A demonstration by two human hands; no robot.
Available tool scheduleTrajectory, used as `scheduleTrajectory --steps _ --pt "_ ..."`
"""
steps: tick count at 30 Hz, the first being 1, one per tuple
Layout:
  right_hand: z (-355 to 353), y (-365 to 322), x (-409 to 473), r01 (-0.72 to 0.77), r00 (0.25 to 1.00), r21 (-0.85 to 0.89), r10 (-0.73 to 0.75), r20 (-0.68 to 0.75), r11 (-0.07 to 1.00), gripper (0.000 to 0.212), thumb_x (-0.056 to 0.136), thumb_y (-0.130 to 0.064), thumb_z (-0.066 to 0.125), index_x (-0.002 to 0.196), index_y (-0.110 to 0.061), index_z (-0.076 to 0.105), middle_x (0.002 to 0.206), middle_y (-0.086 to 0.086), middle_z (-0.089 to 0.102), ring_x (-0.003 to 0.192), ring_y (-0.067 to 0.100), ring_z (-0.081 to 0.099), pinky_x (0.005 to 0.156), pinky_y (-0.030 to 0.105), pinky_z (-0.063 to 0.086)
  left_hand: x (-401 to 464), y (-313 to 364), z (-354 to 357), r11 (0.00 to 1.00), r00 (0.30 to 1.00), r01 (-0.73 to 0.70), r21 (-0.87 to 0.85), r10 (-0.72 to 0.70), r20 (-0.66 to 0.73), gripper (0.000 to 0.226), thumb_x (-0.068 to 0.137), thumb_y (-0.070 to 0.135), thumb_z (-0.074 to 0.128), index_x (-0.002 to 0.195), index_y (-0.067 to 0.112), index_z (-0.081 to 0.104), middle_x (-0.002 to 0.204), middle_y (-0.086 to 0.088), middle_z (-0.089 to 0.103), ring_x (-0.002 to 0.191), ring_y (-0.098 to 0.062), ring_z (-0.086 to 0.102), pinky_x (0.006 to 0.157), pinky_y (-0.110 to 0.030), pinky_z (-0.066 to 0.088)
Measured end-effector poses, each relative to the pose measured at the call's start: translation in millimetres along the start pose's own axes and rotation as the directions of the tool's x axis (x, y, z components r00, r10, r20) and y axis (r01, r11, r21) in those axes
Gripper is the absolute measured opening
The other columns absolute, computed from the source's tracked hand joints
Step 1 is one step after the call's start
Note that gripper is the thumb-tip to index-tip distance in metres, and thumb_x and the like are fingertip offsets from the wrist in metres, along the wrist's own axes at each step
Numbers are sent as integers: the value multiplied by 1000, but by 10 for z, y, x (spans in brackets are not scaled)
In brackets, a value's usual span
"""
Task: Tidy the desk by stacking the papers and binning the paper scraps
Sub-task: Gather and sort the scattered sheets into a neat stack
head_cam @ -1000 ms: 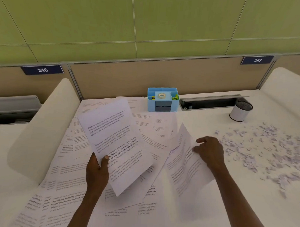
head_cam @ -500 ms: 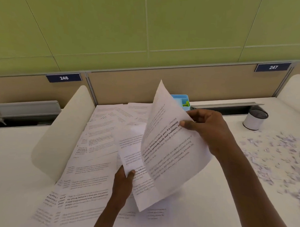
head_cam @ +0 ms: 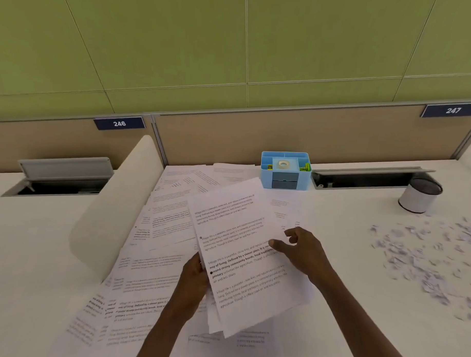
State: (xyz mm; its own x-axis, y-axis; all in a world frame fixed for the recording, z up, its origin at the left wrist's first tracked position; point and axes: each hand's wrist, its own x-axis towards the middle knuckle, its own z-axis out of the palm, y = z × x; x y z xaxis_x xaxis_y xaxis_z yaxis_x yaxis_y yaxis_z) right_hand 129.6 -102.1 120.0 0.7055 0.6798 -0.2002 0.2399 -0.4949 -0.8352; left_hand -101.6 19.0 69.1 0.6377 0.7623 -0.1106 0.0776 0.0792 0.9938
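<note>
My left hand grips the left edge of a small stack of printed sheets, held tilted above the desk. My right hand rests on the stack's right edge, thumb on the top sheet, fingers loosely curled. Several more printed sheets lie fanned over the white desk to the left and under the stack. A scatter of small paper scraps covers the desk at the right. A white cylindrical bin with a dark mesh top stands behind the scraps.
A blue desk organiser with tape sits at the back centre. A grey cable slot runs beside it, another cable slot at far left. A curved white divider borders the papers on the left. Beige partition panels stand behind.
My right hand has brought its raised sheet down onto the sheet in my left hand, forming one stack. The view has shifted left.
</note>
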Motion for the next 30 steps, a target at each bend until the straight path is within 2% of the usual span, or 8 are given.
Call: scheduleTrajectory --steps 4,6,9,13,17,21,26,30 --pt "9 64 114 -45 992 184 22 125 982 41 77 -35 79 107 -14 61 107 -4 67 92 13 67 72 23 52 7 -27 14 1000 998 5 22 -7 63 28 89 20 65 112 35 69 109 -6 75 99 -28 72 73 -43 62" --pt "102 96 113 13 997 250 -32 73 968 19 82 -21 74 97 -13 67 99 1 73 81 14 71 59 17 50 28 -12 99 997 996 79 18 -78 -43 19 88 44 63 102 35 72 104 -4 76 99 -28 72 77 -38 60" --pt "298 76 61 97 994 303 -78 -75 948 14 90 -20 65 98 -9 62 97 2 70 82 17 68 59 18 48 94 51 225 980 969 117 -161 -148 -199 43 94 67 37 96 44 74 101 7 77 94 -14 74 77 -33 60" --pt "374 -77 25 299 944 313 -233 -232 901 11 95 -21 57 105 -16 56 96 -7 65 82 4 64 58 11 49 144 229 337 992 924 -118 38 123 -362 27 103 38 43 126 31 57 118 9 69 106 -10 67 75 -20 58" --pt "407 -117 32 414 906 367 -339 -252 833 20 96 -24 55 115 -23 53 103 -15 63 88 -7 62 62 7 50 172 201 319 947 853 -232 220 307 -422 29 101 43 43 124 26 48 116 6 63 102 -9 65 70 -17 58" --pt "652 246 -2 329 944 350 -299 -138 877 33 92 -17 63 123 -17 54 111 -7 64 99 3 62 74 12 51 80 -124 317 945 859 -179 276 287 -425 32 98 28 54 128 18 48 126 -1 59 103 -3 60 73 -3 49" --pt "873 517 10 268 962 339 -270 -42 902 24 92 -9 60 115 -15 58 107 -6 68 99 10 64 76 17 53 2 -331 287 924 833 -148 353 309 -459 38 98 15 56 132 25 43 117 18 55 103 21 52 75 8 37" --pt "869 524 156 307 942 258 -331 52 916 37 91 -3 55 126 -14 54 118 -7 63 104 5 61 80 11 50 131 -349 223 898 830 -100 429 313 -462 40 99 13 54 138 10 44 123 9 51 106 -5 53 73 5 38"
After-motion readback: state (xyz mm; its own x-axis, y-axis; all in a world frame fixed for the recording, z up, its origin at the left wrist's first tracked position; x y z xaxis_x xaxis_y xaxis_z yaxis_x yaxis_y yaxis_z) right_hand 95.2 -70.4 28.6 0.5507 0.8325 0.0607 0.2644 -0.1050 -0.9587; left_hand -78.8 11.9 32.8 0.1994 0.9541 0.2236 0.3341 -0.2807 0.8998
